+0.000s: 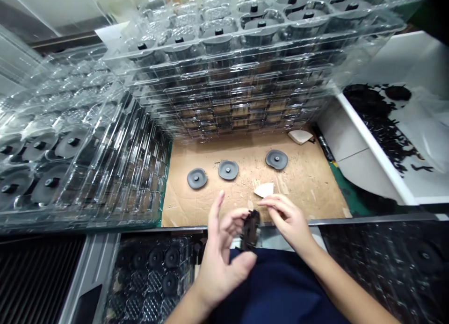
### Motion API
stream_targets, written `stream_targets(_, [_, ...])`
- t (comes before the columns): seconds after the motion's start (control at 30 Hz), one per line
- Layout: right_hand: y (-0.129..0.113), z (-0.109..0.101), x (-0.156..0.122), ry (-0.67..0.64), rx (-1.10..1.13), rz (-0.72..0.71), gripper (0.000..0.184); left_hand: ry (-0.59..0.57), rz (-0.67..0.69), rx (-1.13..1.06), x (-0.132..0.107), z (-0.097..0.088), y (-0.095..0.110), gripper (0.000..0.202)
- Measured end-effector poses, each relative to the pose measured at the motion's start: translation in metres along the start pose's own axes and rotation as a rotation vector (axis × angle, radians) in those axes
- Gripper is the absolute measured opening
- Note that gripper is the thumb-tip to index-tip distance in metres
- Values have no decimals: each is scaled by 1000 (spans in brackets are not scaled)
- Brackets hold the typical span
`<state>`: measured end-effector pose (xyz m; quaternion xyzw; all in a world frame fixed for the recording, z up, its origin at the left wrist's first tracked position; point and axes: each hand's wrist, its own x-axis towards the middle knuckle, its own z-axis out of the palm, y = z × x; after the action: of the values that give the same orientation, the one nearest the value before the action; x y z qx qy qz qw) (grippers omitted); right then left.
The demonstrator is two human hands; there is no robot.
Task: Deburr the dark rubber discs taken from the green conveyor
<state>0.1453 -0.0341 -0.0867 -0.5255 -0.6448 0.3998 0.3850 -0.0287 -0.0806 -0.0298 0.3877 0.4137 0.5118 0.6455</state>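
Well, the left hand has a dark, blurred part caught between thumb and fingers, one finger pointing away from it. Just to that hand's right, the right hand hovers with its fingertips drawn close; I can't tell whether they pinch anything. A white wedge lies just beyond those fingertips, and three grey discs sit farther out on the cardboard.
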Motion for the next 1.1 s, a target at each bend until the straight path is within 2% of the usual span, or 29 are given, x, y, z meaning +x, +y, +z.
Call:
stream_targets(0.07, [-2,-2,-5,-6,30,33,22,35,187,395,-3,-1,-4,95])
stream_targets(0.1, [-4,-4,-7,-8,51,48,21,27,252,517,-4,-1,-5,99])
stream_targets(0.17, [-12,-10,-10,-15,100,73,18,-12,330,628,-5,-1,-4,103])
stream_targets(0.27, [-31,-21,-13,-36,194,108,14,-48,359,676,-5,-2,-2,104])
stream_targets(0.37, [-53,-31,-13,-149,285,144,14,-59,343,676,-6,-2,1,103])
stream_targets(0.53, [-80,-40,-2,-568,455,289,11,-81,264,692,-9,-1,6,97])
stream_targets(0.63, [-85,-44,7,-675,573,358,11,-141,193,622,-11,1,10,96])
stream_targets(0.83, [-91,-49,9,-728,637,361,16,-185,20,455,-15,2,14,99])
stream_targets(0.97, [-90,-50,3,-770,655,355,7,-194,-28,444,-17,3,15,107])
stream_targets(1.03, [-87,-50,-2,-744,668,359,1,-178,-26,449,-18,3,13,107])
stream_targets(1.1, [-84,-50,-7,-683,680,387,6,-158,-8,442,-18,3,9,104])
